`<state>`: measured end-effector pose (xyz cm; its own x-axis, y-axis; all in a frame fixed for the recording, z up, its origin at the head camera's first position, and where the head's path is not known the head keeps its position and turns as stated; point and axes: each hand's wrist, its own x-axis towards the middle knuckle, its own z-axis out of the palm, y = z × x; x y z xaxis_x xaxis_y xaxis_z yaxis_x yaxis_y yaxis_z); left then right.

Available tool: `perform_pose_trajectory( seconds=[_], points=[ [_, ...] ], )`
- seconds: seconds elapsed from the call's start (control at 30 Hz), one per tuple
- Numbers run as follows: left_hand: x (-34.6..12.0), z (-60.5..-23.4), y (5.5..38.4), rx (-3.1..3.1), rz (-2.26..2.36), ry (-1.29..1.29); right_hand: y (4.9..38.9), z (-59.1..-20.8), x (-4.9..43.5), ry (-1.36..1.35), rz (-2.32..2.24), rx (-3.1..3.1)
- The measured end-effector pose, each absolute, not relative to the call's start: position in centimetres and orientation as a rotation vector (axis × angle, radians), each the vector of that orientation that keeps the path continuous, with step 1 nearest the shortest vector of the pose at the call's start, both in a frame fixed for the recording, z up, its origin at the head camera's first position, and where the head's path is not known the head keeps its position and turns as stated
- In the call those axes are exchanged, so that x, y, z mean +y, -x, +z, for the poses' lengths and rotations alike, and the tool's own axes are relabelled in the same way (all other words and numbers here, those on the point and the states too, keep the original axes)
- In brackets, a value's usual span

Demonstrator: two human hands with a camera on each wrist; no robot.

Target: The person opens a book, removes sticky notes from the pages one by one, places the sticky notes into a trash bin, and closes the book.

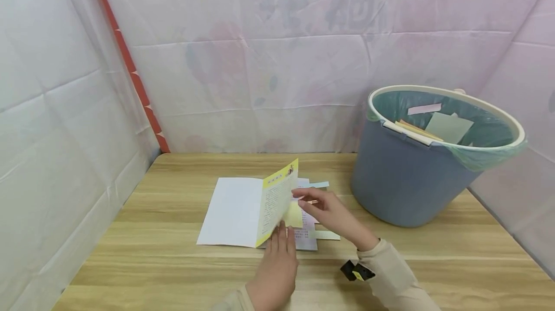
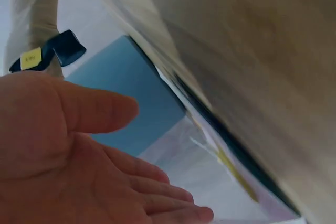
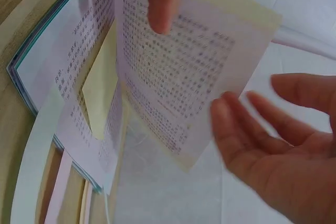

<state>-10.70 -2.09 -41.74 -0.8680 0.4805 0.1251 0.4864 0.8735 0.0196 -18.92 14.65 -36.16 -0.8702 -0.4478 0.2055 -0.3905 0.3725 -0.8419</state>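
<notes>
A booklet (image 1: pixel 236 212) lies spread on the table, its left side a blank white page. One printed page with a yellow border (image 1: pixel 274 200) stands raised from the fold. Behind it a yellow sticky note (image 3: pixel 98 90) lies on the printed page beneath. My left hand (image 1: pixel 277 265) has straight fingers at the booklet's lower edge, by the fold; its fingertips also reach in at the top of the right wrist view. Bent loosely, with thumb and fingers apart, my right hand (image 1: pixel 327 210) is beside the raised page's free edge; nothing is pinched between them.
Pale paper tabs (image 1: pixel 327 235) stick out from the booklet's right side. A blue-grey bin (image 1: pixel 403 181) with a green liner stands at the back right, holding paper scraps (image 1: pixel 448 127). A patterned white sheet (image 1: pixel 260 75) hangs behind the wooden table (image 1: pixel 165 214).
</notes>
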Motion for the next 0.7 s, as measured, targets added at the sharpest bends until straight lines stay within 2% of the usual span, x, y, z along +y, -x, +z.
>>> perform_pose_trajectory(
  seconds=[0.1,0.33,0.7],
  points=[
    [-2.4,-41.7,11.1,-2.903,-0.059,0.685,18.6,-36.0,14.4,0.849,-1.446,2.693],
    [-2.9,-41.5,11.4,-2.94,0.0,0.582,17.0,-36.0,13.7,0.846,-0.703,2.732],
    [-3.7,-41.4,12.2,-2.946,0.14,0.469,16.6,-37.0,13.5,0.806,-0.646,2.592]
  ],
)
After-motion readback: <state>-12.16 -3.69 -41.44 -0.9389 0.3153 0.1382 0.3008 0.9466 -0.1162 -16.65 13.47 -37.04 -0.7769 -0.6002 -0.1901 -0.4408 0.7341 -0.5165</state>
